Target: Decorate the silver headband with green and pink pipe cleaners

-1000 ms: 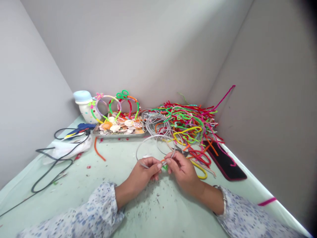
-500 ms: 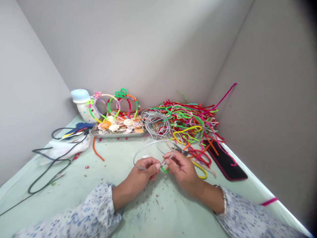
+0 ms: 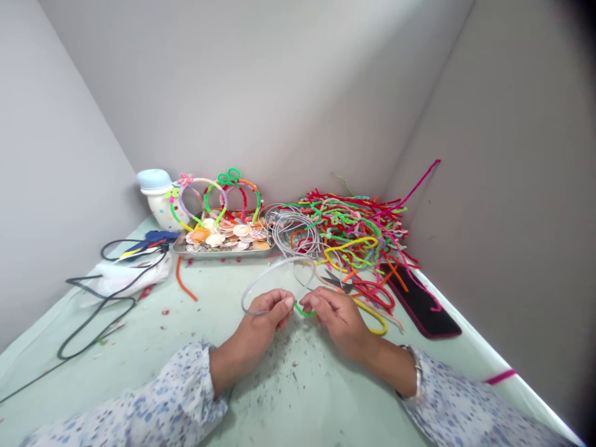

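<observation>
A thin grey headband (image 3: 257, 279) curves up from my left hand (image 3: 263, 323), which is closed on it with thumb and forefinger pinched together. Beside it, my right hand (image 3: 342, 323) is closed in a pinch on a short green pipe cleaner (image 3: 305, 311). That green piece spans the small gap between the two hands, one end at the left fingertips. Whether it is wrapped round the band is hidden by the fingers. Behind my right hand lie scissors with red handles (image 3: 379, 295) and a yellow pipe cleaner loop (image 3: 379, 320).
At the back stand a metal tray (image 3: 223, 253) of shells, finished fuzzy headbands (image 3: 200, 181) and a white jar (image 3: 162, 205). A grey headband pile (image 3: 295, 236) adjoins heaped pipe cleaners (image 3: 354, 214). A phone (image 3: 428, 310) lies right; a blue glue gun (image 3: 161, 237) and its cable (image 3: 77, 347) lie left.
The band has swung a little to the left with my left hand. My right fingers have come off the band's side and lowered to the green pipe cleaner, which shows more now.
</observation>
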The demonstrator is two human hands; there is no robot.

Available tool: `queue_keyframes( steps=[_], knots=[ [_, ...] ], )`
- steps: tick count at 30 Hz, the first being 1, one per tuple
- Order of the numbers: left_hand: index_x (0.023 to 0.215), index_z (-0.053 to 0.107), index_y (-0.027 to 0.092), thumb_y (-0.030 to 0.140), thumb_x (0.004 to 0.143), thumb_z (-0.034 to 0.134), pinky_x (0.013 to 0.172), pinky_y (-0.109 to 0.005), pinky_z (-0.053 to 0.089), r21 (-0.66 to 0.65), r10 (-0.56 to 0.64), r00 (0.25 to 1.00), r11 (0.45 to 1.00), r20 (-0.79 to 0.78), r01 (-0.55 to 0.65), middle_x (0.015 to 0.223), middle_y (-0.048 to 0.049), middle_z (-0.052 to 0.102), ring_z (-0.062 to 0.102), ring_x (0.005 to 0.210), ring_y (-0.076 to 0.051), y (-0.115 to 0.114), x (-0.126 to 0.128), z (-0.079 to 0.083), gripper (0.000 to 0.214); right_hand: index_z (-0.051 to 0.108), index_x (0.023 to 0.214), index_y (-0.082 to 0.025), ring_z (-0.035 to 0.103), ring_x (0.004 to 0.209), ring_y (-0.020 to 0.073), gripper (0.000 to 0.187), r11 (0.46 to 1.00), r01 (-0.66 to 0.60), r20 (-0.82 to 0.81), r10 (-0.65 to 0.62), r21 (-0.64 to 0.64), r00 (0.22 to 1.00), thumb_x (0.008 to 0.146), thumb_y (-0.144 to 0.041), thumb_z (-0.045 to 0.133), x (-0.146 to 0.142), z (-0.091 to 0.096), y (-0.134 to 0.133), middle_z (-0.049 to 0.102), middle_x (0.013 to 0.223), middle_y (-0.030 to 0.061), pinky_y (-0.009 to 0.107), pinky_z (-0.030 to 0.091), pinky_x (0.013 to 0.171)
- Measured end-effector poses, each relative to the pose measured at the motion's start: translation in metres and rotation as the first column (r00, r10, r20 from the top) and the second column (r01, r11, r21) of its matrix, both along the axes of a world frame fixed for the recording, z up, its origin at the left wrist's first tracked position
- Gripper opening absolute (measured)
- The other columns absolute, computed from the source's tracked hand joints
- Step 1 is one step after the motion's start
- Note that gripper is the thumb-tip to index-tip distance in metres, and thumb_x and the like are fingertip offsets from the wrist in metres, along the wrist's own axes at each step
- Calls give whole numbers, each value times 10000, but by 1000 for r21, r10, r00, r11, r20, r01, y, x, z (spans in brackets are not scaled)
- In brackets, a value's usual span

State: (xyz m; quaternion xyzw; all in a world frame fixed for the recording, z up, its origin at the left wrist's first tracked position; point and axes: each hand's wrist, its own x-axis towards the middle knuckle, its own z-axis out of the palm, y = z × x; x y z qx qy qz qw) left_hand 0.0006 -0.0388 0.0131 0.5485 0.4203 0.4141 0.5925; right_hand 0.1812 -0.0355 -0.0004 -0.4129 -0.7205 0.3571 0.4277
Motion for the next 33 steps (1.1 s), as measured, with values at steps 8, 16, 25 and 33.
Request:
queue_keyframes(
  steps=[8, 16, 25, 33],
  knots=[
    [670, 524, 167, 379, 854, 560, 486, -217, 245, 21, 120, 993, 993, 12, -120, 558, 60, 387, 322, 503, -88, 8, -3, -5, 283, 694, 881, -170, 620, 657, 154, 411, 995, 39, -45, -44, -91, 998, 959, -462, 416, 1, 2, 5, 659, 699, 25, 243, 460, 607],
    [679, 499, 171, 376, 870, 543, 486, -223, 221, -33, 82, 996, 996, 31, -81, 561, 66, 369, 298, 503, -87, 6, -3, -6, 283, 651, 1027, -174, 587, 583, 127, 346, 960, -124, -174, 81, -249, 981, 950, -445, 451, 5, 2, 7, 657, 622, -2, 221, 415, 551],
    [707, 521, 157, 339, 869, 550, 489, -214, 233, -92, -30, 999, 995, 44, 34, 549, 62, 393, 308, 507, -79, -3, 2, -5, 245, 632, 903, -181, 501, 539, 105, 219, 972, -176, -85, 165, -154, 983, 877, -391, 578, 7, 2, 10, 563, 611, -38, 209, 384, 509],
    [771, 568, 142, 327, 822, 608, 466, -200, 254, -146, -61, 996, 987, 60, 69, 573, 56, 442, 346, 478, -65, -2, 4, -7, 196, 601, 809, -188, 533, 617, 119, 218, 999, -21, -79, 18, -45, 997, 924, -355, 521, 4, 4, 7, 624, 703, -12, 233, 405, 601]
  ],
)
